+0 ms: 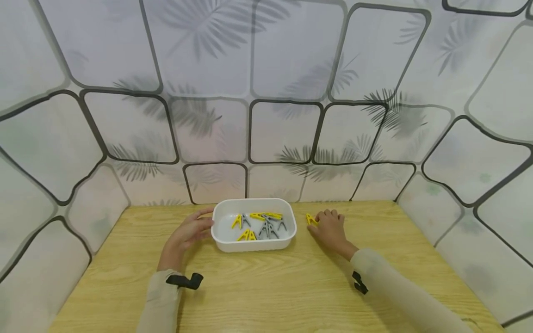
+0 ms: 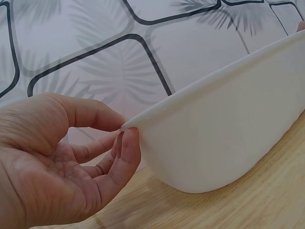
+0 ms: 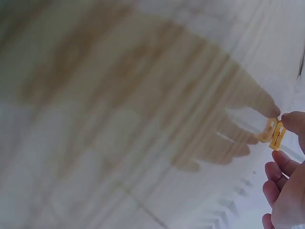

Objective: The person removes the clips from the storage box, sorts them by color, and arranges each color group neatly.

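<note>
A yellow clip [image 1: 310,218], at three o'clock from the white tray [image 1: 254,247], is pinched narrowly in the right grip [image 1: 331,230], perhaps for control; at nine o'clock the left grip [image 1: 190,232] pinches the white tray, likely steadying it.

The tub [image 1: 254,247], the clothespins [image 1: 311,219], the table [image 1: 258,289] and the wall [image 1: 291,55] are displaying no readable text, label, brand, number or sign; fine marking on the clothespins is possibly escaping the view.
</note>
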`<state>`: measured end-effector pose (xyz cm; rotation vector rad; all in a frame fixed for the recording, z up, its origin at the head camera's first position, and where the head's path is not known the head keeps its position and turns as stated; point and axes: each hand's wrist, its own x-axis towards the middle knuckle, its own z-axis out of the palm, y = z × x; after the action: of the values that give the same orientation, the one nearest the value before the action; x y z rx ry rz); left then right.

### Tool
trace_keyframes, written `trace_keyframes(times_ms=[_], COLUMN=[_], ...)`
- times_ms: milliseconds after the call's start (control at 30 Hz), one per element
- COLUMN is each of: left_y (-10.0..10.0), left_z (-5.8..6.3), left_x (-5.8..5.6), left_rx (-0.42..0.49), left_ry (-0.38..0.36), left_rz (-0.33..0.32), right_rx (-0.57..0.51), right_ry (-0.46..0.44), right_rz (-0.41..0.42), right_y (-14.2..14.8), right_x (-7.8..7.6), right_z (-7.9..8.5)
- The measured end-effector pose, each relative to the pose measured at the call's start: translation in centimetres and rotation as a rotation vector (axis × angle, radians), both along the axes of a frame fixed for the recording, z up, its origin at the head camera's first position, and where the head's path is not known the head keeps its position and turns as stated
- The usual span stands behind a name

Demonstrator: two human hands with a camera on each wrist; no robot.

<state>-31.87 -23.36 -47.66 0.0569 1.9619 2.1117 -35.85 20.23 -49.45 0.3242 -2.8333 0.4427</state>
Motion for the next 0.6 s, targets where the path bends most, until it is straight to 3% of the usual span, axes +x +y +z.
trace_keyframes(times_ms=[600], left_y=[-0.17], left_z=[0.22], left_x=[-0.12], left_rx=[0.016], left_ry=[-0.008], left_rz=[-0.007], right_rx=[0.007], right_ry=[-0.039], right_rz=[-0.014], right_y=[-0.51], right_x=[-0.02], right_z=[0.27])
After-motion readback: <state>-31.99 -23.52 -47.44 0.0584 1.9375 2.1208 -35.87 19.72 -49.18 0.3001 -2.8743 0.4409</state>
